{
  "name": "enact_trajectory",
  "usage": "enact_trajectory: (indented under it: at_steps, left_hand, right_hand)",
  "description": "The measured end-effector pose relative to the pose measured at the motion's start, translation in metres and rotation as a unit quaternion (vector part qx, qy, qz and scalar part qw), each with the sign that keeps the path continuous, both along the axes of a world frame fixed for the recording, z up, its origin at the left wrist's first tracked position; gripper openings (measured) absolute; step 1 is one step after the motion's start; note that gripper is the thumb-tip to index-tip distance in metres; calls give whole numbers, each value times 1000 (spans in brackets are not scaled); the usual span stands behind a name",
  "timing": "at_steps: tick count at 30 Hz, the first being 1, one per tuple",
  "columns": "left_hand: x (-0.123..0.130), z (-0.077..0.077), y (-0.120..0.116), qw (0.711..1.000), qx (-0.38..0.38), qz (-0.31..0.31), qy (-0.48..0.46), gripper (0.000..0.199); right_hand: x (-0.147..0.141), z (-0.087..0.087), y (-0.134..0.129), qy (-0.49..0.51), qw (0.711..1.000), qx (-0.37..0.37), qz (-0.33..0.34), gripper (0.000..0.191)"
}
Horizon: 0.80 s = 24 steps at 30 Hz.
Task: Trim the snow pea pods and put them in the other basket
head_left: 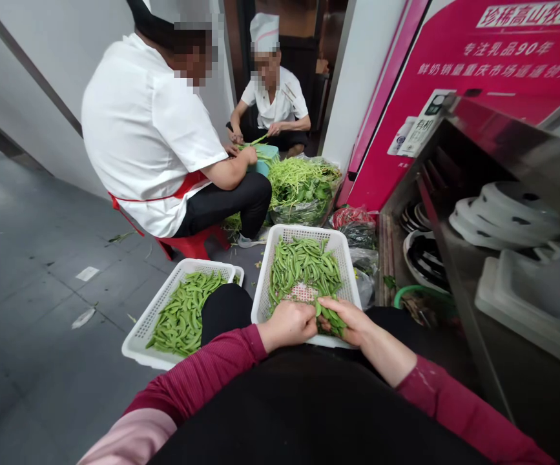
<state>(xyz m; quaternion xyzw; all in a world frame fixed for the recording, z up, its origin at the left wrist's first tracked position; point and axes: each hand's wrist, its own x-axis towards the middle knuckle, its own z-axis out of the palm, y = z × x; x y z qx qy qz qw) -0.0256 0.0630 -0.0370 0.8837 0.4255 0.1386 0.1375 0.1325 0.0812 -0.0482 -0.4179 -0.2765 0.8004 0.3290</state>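
Observation:
A white perforated basket (259, 284) in front of me holds many green pea pods (303, 261), with a bare patch of its bottom showing near my hands. Over its near edge, my right hand (350, 320) is wrapped round several pods. My left hand (292, 323) is closed beside it, fingertips touching a pod at the right hand's bundle; whether it grips more is hidden. To the left, a second white basket (134, 342) holds more pods (185, 316).
Two people (134, 129) (272, 103) in white tops sit ahead, handling green stalks over a teal container (265, 158). Bagged greens (303, 187) lie beyond the basket. A metal shelf (483, 310) with white dishes and a green-rimmed tub (420, 298) stand at right.

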Motion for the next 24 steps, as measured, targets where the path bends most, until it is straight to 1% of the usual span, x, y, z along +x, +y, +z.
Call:
enact_trajectory:
  at_steps: [2,3,5,7,8,9,10,11,13,14,16,18,20,21,22,24]
  left_hand:
    - [0,-1,2,1000,1,11,10,15]
    - [-2,-2,5,999,-2,36,12,16]
    - [-7,-6,15,993,-22,113,18,21]
    - [-14,-10,24,981,-57,185,32,25]
    - [-17,-11,27,976,-73,203,36,26]
    - [-19,-11,29,975,-81,202,34,25]
    - [-20,-10,29,980,-81,182,27,25]
    - [-19,-7,27,986,-71,149,18,28]
    - [-15,0,22,997,-41,64,10,40]
    - [-12,4,19,999,-30,23,19,40]
    - [-8,11,15,997,-27,-40,58,28]
    - [-6,14,14,990,-40,-94,97,20]
    - [-5,16,13,979,-65,-148,128,15]
    - [-5,17,12,972,-81,-173,139,12]
    - [-4,17,12,965,-102,-194,147,10]
    - [-3,18,11,958,-143,-201,145,11]
  right_hand:
    - [3,4,-7,7,999,-2,34,24]
    - [5,6,-10,9,999,-1,53,23]
    - [11,9,-16,14,997,3,81,21]
    - [18,10,-19,19,996,4,86,21]
    - [21,10,-20,20,996,2,84,21]
    - [24,9,-20,21,996,-2,83,21]
    - [26,8,-20,19,996,-8,82,21]
    - [28,7,-19,15,996,-13,82,21]
    - [31,4,-17,5,996,-18,85,21]
    - [31,2,-15,-1,996,-16,93,20]
    - [33,0,-12,-25,992,-5,125,20]
    - [34,-1,-8,-75,981,29,174,22]
    - [35,-1,-4,-155,959,93,219,22]
    - [36,1,-2,-199,940,133,242,21]
    - [36,3,0,-239,917,171,270,19]
    - [34,8,3,-280,869,225,339,18]
